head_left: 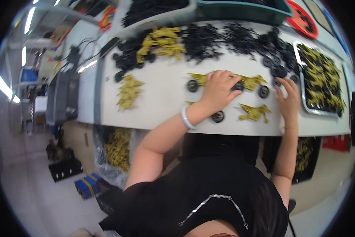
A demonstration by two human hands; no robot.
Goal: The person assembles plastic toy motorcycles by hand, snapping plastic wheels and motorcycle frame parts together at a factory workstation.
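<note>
My left hand (220, 90) reaches over a row of yellow-green moulded plastic pieces (253, 81), its thumb and fingers bent around a black spoked wheel (237, 86). Other wheels lie beside the row, such as a wheel (192, 85) to its left and a wheel (263, 92) at its right end. Nearer me are another wheel (217, 116) and a loose yellow-green piece (254, 112). At the edge of the wheel heap, my right hand (289, 96) has its curled thumb and forefinger at a small black wheel (277, 82).
Heaps of black parts (203, 41) and yellow-green pieces (161, 41) line the back of the white table (157, 106). A tray (301, 85) of pieces stands right; a green bin (246, 12) and red dish (305, 23) stand behind. Below left, a bag (118, 150) holds more pieces.
</note>
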